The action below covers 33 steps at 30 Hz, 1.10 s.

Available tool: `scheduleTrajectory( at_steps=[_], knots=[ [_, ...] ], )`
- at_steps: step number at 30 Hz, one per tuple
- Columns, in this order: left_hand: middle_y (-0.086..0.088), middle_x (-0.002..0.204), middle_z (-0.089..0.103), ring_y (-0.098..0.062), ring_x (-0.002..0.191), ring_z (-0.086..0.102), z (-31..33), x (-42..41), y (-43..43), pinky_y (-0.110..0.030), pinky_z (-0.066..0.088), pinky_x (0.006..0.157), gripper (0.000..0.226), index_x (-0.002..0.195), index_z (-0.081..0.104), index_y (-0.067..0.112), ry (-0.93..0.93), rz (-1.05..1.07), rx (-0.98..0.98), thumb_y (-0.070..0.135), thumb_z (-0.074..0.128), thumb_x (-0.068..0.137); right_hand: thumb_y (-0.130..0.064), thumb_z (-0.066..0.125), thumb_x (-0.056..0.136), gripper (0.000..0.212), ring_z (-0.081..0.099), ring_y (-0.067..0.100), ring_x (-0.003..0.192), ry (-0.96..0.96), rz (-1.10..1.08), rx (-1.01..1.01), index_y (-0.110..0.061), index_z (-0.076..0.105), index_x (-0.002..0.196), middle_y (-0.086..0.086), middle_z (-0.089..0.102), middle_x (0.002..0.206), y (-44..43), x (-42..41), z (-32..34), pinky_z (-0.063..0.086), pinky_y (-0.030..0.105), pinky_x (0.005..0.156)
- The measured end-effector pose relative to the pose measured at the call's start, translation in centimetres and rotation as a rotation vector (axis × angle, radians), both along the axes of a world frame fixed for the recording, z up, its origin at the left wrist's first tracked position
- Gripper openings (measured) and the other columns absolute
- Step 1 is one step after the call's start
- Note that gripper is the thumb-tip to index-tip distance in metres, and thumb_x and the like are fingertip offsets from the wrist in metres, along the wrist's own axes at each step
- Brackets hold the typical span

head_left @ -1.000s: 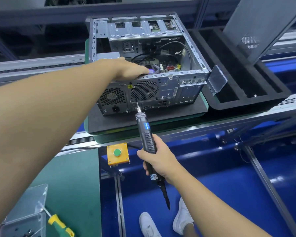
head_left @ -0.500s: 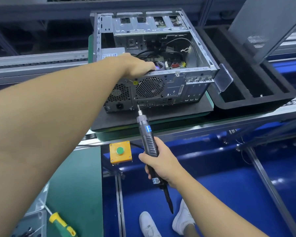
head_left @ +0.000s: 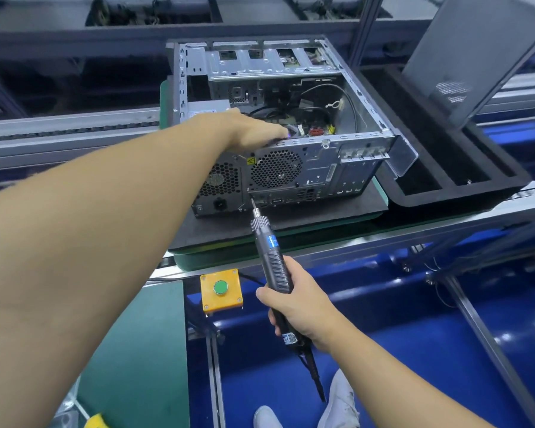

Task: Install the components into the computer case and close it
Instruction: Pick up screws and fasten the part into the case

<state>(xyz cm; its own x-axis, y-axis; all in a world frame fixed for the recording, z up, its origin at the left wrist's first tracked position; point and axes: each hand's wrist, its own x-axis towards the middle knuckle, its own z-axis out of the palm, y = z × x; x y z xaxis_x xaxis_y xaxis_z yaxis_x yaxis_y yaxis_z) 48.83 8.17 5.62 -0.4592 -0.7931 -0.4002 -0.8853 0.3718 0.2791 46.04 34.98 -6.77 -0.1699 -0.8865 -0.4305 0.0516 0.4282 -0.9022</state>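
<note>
Steadying the open computer case [head_left: 291, 168], lying on a black mat [head_left: 322, 217], with the left hand [head_left: 254, 131] on its rear rim, finger curl too hidden to tell; gripping the screwdriver [head_left: 272, 254] in the right hand [head_left: 303, 307], tip pointing at the back panel's lower edge, probably for a screw; working in open room below, side panel [head_left: 476, 57] propped well right.

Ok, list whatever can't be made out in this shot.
Left hand: head view, fingertips hidden behind the hand itself inside the case; what they touch is unclear.
Screwdriver: head view, tip too small to show whether it meets a screw.
Yellow tool: head view, cut off by the bottom edge.
Panel: head view, cut off by the top and right edges.
</note>
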Motion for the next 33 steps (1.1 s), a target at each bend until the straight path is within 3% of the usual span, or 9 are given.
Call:
scheduleTrajectory(
  at_steps=[1, 2, 4, 6, 8, 12, 15, 28, 33],
  knots=[
    [-0.001, 0.141, 0.033, -0.028, 0.107, 0.056, 0.0, -0.1, 0.0, -0.038, 0.042, 0.08, 0.043, 0.082, 0.063, 0.06, 0.013, -0.022, 0.01, 0.087, 0.033, 0.067, -0.022, 0.07, 0.089, 0.036, 0.06, 0.017, 0.056, 0.004, -0.002, 0.0, -0.04, 0.055, 0.115, -0.004, 0.06, 0.072, -0.1, 0.1, 0.0, 0.054, 0.032, 0.054],
    [-0.002, 0.138, 0.034, -0.026, 0.101, 0.057, -0.3, -0.3, -0.2, -0.038, 0.043, 0.075, 0.039, 0.075, 0.061, 0.055, 0.035, -0.055, 0.019, 0.081, 0.032, 0.074, -0.023, 0.07, 0.089, 0.035, 0.06, 0.017, 0.056, 0.007, -0.007, -0.001, -0.04, 0.055, 0.115, -0.005, 0.06, 0.07, -0.2, 0.1, -0.1, 0.054, 0.031, 0.053],
    [0.0, 0.133, 0.034, -0.023, 0.085, 0.054, -0.9, -0.3, -0.5, -0.037, 0.042, 0.071, 0.045, 0.077, 0.054, 0.038, 0.041, -0.044, 0.016, 0.075, 0.028, 0.08, -0.023, 0.071, 0.088, 0.034, 0.059, 0.018, 0.056, 0.007, -0.016, -0.005, -0.039, 0.055, 0.114, -0.007, 0.06, 0.067, -0.2, 0.1, -0.2, 0.055, 0.032, 0.054],
    [-0.002, 0.139, 0.033, -0.017, 0.069, 0.043, -1.3, -0.4, -1.0, -0.037, 0.035, 0.072, 0.049, 0.086, 0.054, 0.036, 0.034, -0.043, -0.016, 0.075, 0.025, 0.08, -0.024, 0.071, 0.088, 0.033, 0.059, 0.018, 0.057, 0.009, -0.02, -0.007, -0.039, 0.055, 0.113, -0.007, 0.06, 0.069, -0.2, 0.1, -0.2, 0.055, 0.033, 0.054],
    [-0.004, 0.138, 0.033, -0.02, 0.076, 0.042, -1.6, -0.5, -1.6, -0.04, 0.034, 0.074, 0.061, 0.114, 0.054, 0.034, 0.015, -0.063, -0.053, 0.073, 0.021, 0.08, -0.024, 0.071, 0.088, 0.032, 0.06, 0.017, 0.057, 0.008, -0.024, -0.008, -0.038, 0.056, 0.112, -0.007, 0.059, 0.07, 0.0, 0.1, -0.2, 0.055, 0.033, 0.054],
    [-0.01, 0.097, 0.05, -0.029, 0.089, 0.043, -1.5, -0.7, -1.6, -0.046, 0.039, 0.078, 0.031, 0.076, 0.037, 0.025, -0.034, -0.218, -0.073, 0.045, 0.014, 0.072, -0.023, 0.07, 0.088, 0.032, 0.059, 0.017, 0.055, 0.014, -0.027, 0.006, -0.038, 0.055, 0.112, -0.006, 0.059, 0.067, -0.1, 0.1, -0.2, 0.054, 0.032, 0.053],
    [-0.009, 0.076, 0.046, -0.025, 0.076, 0.04, -1.6, -0.8, -1.7, -0.039, 0.032, 0.064, 0.02, 0.07, 0.031, 0.024, -0.042, -0.309, -0.102, 0.034, 0.014, 0.066, -0.022, 0.07, 0.088, 0.033, 0.059, 0.017, 0.054, 0.017, -0.028, 0.005, -0.04, 0.055, 0.112, -0.005, 0.059, 0.067, -0.1, 0.1, -0.2, 0.053, 0.03, 0.052],
    [-0.012, 0.088, 0.048, -0.016, 0.075, 0.034, -1.4, -1.0, -1.7, -0.044, 0.034, 0.074, 0.031, 0.073, 0.032, 0.02, -0.059, -0.311, -0.137, 0.042, 0.011, 0.084, -0.024, 0.071, 0.086, 0.034, 0.06, 0.016, 0.054, 0.007, -0.025, -0.005, -0.042, 0.055, 0.111, -0.004, 0.061, 0.07, 0.2, -0.1, -0.4, 0.054, 0.03, 0.053],
    [-0.014, 0.087, 0.051, -0.021, 0.077, 0.037, -1.5, -1.0, -1.8, -0.041, 0.034, 0.069, 0.037, 0.074, 0.033, 0.019, -0.084, -0.38, -0.183, 0.044, 0.007, 0.076, -0.023, 0.071, 0.088, 0.033, 0.06, 0.015, 0.055, 0.006, -0.023, -0.006, -0.04, 0.055, 0.112, -0.002, 0.06, 0.072, 0.2, 0.0, -0.4, 0.054, 0.03, 0.053]
  ],
)
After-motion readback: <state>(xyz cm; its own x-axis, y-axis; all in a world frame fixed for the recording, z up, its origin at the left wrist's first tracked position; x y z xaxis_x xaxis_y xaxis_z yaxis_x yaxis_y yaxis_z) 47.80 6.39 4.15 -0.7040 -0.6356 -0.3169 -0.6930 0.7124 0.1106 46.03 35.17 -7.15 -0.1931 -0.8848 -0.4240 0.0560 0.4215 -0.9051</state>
